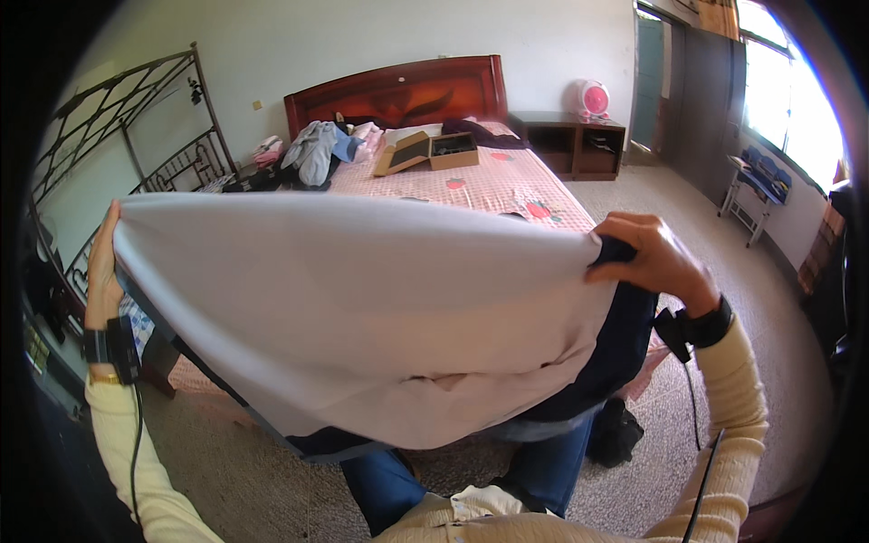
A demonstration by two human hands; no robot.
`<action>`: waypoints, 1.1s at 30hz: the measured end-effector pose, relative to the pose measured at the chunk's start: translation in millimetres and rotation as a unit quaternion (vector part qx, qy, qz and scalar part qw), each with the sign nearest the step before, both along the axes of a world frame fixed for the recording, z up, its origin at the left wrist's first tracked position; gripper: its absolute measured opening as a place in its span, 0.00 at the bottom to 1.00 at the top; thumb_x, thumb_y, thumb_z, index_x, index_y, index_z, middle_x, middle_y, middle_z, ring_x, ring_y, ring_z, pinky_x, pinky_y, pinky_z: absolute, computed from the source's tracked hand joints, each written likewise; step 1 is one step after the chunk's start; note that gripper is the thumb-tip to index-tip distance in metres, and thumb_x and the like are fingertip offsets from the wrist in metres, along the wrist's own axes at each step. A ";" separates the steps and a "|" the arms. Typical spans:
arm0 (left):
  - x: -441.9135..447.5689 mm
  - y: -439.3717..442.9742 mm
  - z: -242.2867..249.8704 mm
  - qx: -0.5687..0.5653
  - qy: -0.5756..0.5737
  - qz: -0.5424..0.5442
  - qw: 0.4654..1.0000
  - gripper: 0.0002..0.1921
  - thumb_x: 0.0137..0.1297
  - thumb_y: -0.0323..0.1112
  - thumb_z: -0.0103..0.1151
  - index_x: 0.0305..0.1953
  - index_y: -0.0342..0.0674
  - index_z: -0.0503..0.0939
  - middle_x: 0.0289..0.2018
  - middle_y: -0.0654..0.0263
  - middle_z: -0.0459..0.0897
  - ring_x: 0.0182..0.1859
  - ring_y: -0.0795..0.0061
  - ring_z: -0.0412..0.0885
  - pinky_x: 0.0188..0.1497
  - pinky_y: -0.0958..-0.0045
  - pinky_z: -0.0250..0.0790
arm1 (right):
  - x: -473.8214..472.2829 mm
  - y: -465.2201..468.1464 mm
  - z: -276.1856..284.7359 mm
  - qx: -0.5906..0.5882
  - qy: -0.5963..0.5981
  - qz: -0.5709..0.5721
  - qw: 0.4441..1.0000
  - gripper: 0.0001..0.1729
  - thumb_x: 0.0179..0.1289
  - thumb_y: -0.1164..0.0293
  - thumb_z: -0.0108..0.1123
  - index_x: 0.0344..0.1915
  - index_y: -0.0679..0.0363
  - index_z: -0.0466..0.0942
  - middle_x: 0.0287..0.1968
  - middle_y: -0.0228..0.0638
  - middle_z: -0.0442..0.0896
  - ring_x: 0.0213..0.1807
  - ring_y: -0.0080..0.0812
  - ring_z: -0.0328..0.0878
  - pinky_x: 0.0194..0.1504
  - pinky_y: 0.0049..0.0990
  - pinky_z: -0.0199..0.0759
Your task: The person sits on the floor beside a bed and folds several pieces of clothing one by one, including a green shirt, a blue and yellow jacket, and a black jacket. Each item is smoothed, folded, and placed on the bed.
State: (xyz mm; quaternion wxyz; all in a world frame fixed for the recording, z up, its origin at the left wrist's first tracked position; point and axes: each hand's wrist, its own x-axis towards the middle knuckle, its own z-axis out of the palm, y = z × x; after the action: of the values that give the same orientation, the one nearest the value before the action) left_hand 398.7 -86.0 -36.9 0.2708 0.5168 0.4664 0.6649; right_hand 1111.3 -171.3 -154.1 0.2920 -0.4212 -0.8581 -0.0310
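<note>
Stretched wide between both hands is a large pale grey cloth (353, 292) with dark navy and grey-blue borders, perhaps a garment. My left hand (104, 265) grips its upper left corner. At the upper right corner, my right hand (652, 256) pinches a navy piece of it between thumb and fingers. The top edge is taut, while the lower part sags in a curve above my knees. Small folds crease it at lower right. Behind the cloth, the near part of a bed with a pink checked sheet (502, 180) is hidden.
On the bed lie an open cardboard box (453, 157) and a pile of clothes (316, 153). A metal bed frame (214, 129) stands left. A low cabinet (563, 146) carries a pink fan (594, 100). A black bundle (614, 434) lies on the floor; a small desk (760, 183) stands right.
</note>
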 end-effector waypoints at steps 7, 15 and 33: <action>-22.6 -11.2 59.7 0.001 0.021 -0.048 0.999 0.26 0.70 0.58 0.64 0.52 0.40 0.83 0.43 0.67 0.85 0.46 0.78 0.82 0.51 0.77 0.72 | 25.3 37.5 142.7 0.254 -0.014 -0.116 0.960 0.18 0.65 0.60 0.71 0.47 0.60 0.84 0.40 0.38 0.87 0.40 0.34 0.85 0.46 0.30 0.78; -83.9 49.5 48.8 -0.038 0.122 -0.007 0.992 0.26 0.69 0.53 0.67 0.56 0.37 0.84 0.48 0.64 0.87 0.48 0.74 0.83 0.52 0.75 0.75 | -10.8 32.3 214.2 0.281 -0.182 -0.270 0.903 0.24 0.72 0.57 0.64 0.59 0.61 0.79 0.45 0.50 0.86 0.48 0.42 0.85 0.53 0.38 0.73; -18.3 -15.1 6.6 0.012 0.186 -0.133 0.973 0.32 0.70 0.47 0.66 0.66 0.30 0.73 0.56 0.65 0.84 0.53 0.74 0.83 0.59 0.69 0.73 | -37.1 19.2 277.4 0.381 -0.078 -0.209 0.898 0.24 0.59 0.56 0.69 0.41 0.68 0.86 0.38 0.56 0.87 0.41 0.54 0.86 0.46 0.43 0.78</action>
State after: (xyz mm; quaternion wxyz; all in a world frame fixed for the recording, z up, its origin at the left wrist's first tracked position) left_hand 380.3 -101.1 -30.3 0.2586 0.6920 0.4277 0.5209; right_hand 1074.2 -152.1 123.2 0.3489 -0.4436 -0.6932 -0.4482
